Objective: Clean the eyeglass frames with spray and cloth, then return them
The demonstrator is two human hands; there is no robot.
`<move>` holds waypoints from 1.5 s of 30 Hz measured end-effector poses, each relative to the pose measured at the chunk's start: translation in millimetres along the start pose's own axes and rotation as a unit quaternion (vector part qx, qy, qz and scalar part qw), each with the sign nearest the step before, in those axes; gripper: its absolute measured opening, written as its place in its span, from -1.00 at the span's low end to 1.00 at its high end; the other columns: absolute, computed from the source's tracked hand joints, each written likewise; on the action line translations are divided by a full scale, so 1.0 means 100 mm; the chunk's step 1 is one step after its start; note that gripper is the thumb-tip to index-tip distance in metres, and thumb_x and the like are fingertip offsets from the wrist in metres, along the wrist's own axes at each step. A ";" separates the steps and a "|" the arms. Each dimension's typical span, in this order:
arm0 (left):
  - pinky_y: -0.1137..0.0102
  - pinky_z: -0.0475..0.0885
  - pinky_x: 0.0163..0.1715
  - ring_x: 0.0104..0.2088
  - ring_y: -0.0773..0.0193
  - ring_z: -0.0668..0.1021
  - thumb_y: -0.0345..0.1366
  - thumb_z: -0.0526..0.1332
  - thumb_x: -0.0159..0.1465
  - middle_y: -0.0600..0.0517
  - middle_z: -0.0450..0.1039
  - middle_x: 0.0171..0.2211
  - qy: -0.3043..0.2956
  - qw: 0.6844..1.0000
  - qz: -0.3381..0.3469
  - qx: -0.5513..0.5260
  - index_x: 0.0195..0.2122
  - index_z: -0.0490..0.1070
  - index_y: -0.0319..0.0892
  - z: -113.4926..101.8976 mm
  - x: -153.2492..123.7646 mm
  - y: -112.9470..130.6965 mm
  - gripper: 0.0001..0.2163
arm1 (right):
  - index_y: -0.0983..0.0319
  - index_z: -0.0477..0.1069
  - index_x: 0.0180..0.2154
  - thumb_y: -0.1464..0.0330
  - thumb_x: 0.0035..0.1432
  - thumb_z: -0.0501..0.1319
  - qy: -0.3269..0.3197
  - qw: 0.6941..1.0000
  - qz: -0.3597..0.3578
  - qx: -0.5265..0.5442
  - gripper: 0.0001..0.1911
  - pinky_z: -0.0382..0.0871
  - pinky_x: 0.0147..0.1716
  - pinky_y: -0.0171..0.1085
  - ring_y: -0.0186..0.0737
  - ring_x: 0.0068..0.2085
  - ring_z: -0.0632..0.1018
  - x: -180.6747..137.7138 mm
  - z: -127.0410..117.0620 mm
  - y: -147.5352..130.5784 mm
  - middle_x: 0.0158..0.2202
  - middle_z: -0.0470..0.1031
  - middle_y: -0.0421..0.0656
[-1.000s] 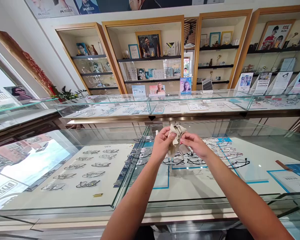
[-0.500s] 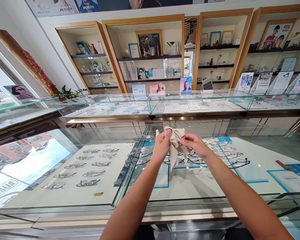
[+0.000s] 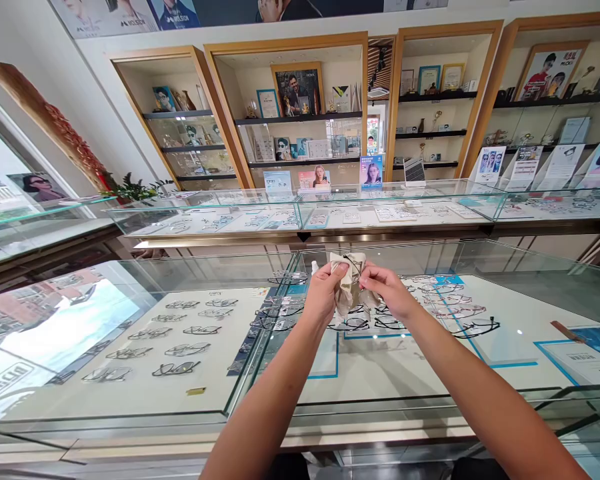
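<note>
Both my arms reach out over a glass display counter. My left hand is closed on a beige cleaning cloth, bunched between thumb and fingers. My right hand is closed in a pinch on a pair of thin-framed glasses that are partly wrapped in the cloth. The two hands nearly touch, held a little above the glass top. Most of the glasses are hidden by the cloth and my fingers.
Under the glass lie rows of spectacle frames on white trays. A second glass counter runs across behind. Wooden wall shelves hold pictures and leaflets. A small brown object lies at the right.
Half a second ago the cloth hung loose below my hands; now it is gathered up around the glasses again. My hands stay in the same spot.
</note>
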State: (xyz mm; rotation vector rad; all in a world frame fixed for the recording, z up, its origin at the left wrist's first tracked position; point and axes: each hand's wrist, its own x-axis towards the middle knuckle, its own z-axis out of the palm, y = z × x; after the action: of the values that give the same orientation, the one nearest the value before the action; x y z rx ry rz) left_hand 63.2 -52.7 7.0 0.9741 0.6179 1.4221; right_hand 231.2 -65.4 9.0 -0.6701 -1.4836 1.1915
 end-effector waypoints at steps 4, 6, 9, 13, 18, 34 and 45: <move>0.44 0.46 -0.37 -0.45 0.34 0.55 -0.04 0.70 -0.11 0.07 0.60 -0.42 -0.026 1.000 -0.008 0.000 -0.22 0.62 -0.19 0.09 -0.07 -0.01 -0.48 | 0.18 0.54 -0.46 -0.10 0.04 0.55 0.019 0.998 0.023 0.049 -0.49 0.15 -0.42 -0.29 -0.31 -0.40 0.27 -0.01 0.02 0.05 -0.38 0.31 -0.24; 0.45 0.45 -0.36 -0.43 0.35 0.55 -0.06 0.69 -0.08 0.07 0.61 -0.38 -0.041 0.999 0.003 0.010 -0.17 0.62 -0.19 0.11 -0.11 -0.01 -0.48 | 0.18 0.52 -0.44 -0.11 0.02 0.56 0.015 0.997 0.043 0.067 -0.48 0.12 -0.45 -0.29 -0.32 -0.44 0.23 -0.01 0.02 0.07 -0.43 0.28 -0.27; 0.46 0.43 -0.36 -0.44 0.37 0.53 -0.03 0.67 -0.03 0.07 0.59 -0.39 -0.041 0.998 0.031 0.025 -0.18 0.61 -0.19 0.12 -0.13 -0.03 -0.50 | 0.19 0.49 -0.43 -0.12 0.01 0.56 -0.007 0.996 0.059 0.060 -0.45 0.15 -0.45 -0.30 -0.33 -0.42 0.27 -0.02 0.02 0.08 -0.40 0.31 -0.26; 0.47 0.37 -0.44 -0.50 0.39 0.46 0.12 0.59 0.07 0.09 0.54 -0.47 0.003 0.996 0.077 0.053 -0.31 0.55 -0.18 0.09 -0.10 -0.08 -0.53 | 0.23 0.52 -0.42 -0.14 0.04 0.54 -0.053 0.997 0.047 0.012 -0.43 0.23 -0.38 -0.29 -0.29 -0.34 0.37 -0.03 0.06 0.10 -0.30 0.39 -0.20; 0.45 0.34 -0.51 -0.56 0.36 0.43 0.29 0.47 0.15 0.11 0.46 -0.57 0.049 0.994 0.084 0.045 -0.45 0.44 -0.16 0.01 -0.03 -0.10 -0.44 | 0.21 0.55 -0.41 -0.10 0.11 0.51 -0.045 0.998 0.033 0.013 -0.49 0.19 -0.43 -0.30 -0.32 -0.38 0.32 -0.04 0.10 0.08 -0.31 0.39 -0.21; 0.36 0.57 -0.22 -0.13 0.08 0.72 0.05 0.60 0.12 -0.10 0.70 -0.18 -0.070 0.989 -0.132 -0.014 -0.10 0.61 -0.21 -0.03 -0.02 -0.02 -0.51 | 0.18 0.60 -0.44 0.01 -0.18 0.69 0.131 0.974 0.028 0.182 -0.52 0.38 -0.40 -0.33 -0.29 -0.35 0.50 0.03 -0.12 -0.12 -0.29 0.61 -0.18; 0.37 0.51 -0.38 -0.40 0.19 0.64 -0.39 0.41 -0.16 0.05 0.55 -0.44 -0.032 0.996 -0.083 -0.028 -0.33 0.46 -0.17 0.00 -0.04 0.06 -0.68 | 0.17 0.60 -0.39 0.09 -0.14 0.68 0.142 0.960 0.040 0.240 -0.58 0.40 -0.45 -0.34 -0.33 -0.39 0.50 0.08 -0.30 -0.02 -0.30 0.60 -0.21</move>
State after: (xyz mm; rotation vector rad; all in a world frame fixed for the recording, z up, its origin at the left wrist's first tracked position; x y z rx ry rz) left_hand 59.5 -57.1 11.5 0.8991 0.5953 1.2499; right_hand 258.0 -49.5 11.5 -0.5415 -0.8879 1.3883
